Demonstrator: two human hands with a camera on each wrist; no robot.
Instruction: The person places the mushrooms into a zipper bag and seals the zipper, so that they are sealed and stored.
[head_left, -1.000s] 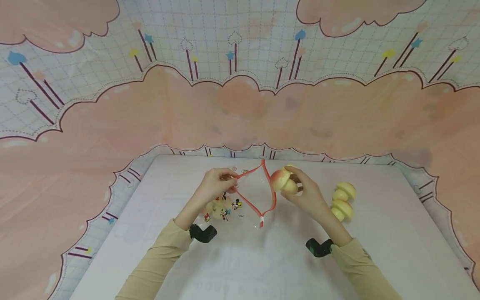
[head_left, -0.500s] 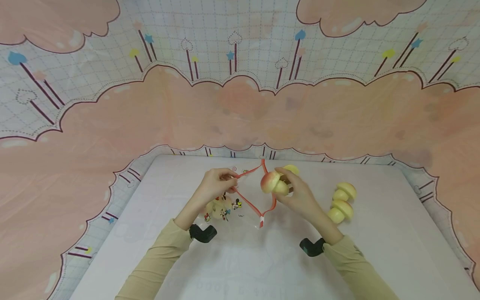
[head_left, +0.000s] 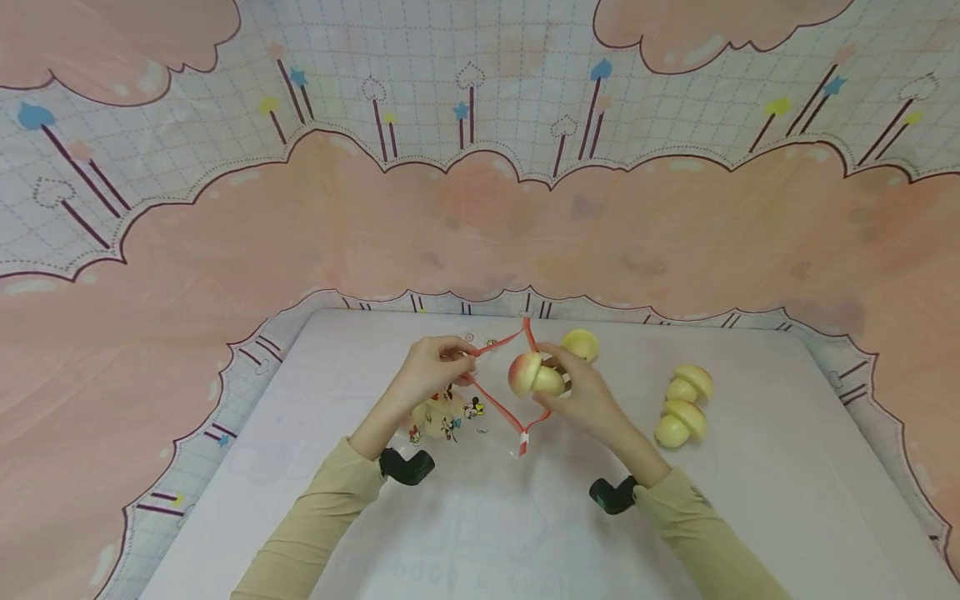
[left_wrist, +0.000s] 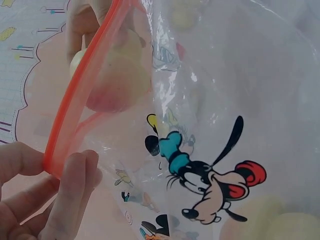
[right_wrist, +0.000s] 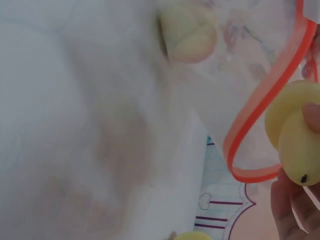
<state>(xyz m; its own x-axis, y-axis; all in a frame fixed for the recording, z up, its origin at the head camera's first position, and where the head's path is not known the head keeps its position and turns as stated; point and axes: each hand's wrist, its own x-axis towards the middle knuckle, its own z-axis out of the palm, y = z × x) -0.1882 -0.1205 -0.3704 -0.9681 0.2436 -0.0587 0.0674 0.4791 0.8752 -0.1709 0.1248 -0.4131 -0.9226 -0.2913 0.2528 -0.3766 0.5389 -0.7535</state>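
Note:
My left hand pinches the red-edged rim of a clear plastic zip bag printed with cartoon figures, and its mouth gapes to the right. In my right hand is a mushroom-shaped toy, yellow with a reddish cap, gripped by the fingers with its cap toward the left. It sits at the bag's mouth; the left wrist view shows its reddish cap behind the red rim. From the right wrist, the stem end faces the camera. Another pale yellow toy lies inside the bag, partly covered by prints.
On the white table, two more mushroom toys lie one behind the other at the right. A yellow round piece rests just beyond my right hand. A patterned cloth hangs at the back.
My right hand has moved left with the mushroom toy, from beside the bag's right rim to its opening. The yellow piece behind it is now uncovered. My left hand stays put.

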